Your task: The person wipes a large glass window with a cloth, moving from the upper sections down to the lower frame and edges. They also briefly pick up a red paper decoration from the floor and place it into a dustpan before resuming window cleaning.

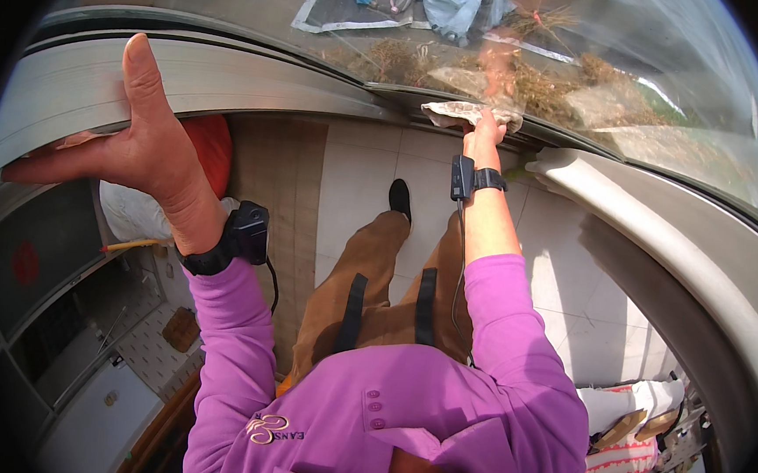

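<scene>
My right hand [487, 131] holds a crumpled, light-coloured patterned cloth [447, 113] against the lower part of a window pane [391, 59], near its frame. A faint reflection of the arm shows in the glass above it. On the left, my left hand [139, 131] is spread with the thumb up and rests against a wide metal frame panel [258, 83]. Nothing is seen in that hand; part of the palm side is hidden. Both wrists wear black strapped devices with cables.
Beyond the glass lie dry plants, plastic bags and a dark sheet with white edging. A pale curtain or padded roll [668, 250] curves along the right. At lower left are a cabinet [41, 259] and a white surface [103, 415]. Folded fabrics [620, 458] lie at lower right.
</scene>
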### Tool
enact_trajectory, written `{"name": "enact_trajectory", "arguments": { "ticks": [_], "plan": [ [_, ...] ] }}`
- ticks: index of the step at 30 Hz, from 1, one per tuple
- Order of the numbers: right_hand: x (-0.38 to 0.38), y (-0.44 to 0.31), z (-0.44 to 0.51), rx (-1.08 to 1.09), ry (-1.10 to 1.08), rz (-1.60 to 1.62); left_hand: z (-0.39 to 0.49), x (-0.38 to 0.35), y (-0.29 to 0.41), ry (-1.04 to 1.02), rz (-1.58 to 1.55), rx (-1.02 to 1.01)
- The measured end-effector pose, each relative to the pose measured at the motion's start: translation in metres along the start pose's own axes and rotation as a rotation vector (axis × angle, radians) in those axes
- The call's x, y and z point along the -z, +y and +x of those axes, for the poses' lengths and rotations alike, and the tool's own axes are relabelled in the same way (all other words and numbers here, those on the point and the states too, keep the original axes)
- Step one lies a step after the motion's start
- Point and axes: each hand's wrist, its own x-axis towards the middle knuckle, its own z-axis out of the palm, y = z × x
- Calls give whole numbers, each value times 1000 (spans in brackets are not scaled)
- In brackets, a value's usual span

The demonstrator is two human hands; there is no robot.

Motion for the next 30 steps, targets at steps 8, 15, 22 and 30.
{"name": "enact_trajectory", "arguments": {
  "ticks": [8, 15, 22, 30],
  "plan": [
    [-44, 100, -59, -99, -380, -222, -5, -16, -9, 101, -173, 33],
    [-6, 90, -82, 807, -419, -1235, -6, -12, -20, 48, -146, 5],
    [-21, 73, -87, 1405, -798, -1344, -8, -25, -15, 271, -444, 122],
    [-62, 100, -74, 1427, -935, -1802, -6, -27, 1, 258, -310, 114]
  ]
}}
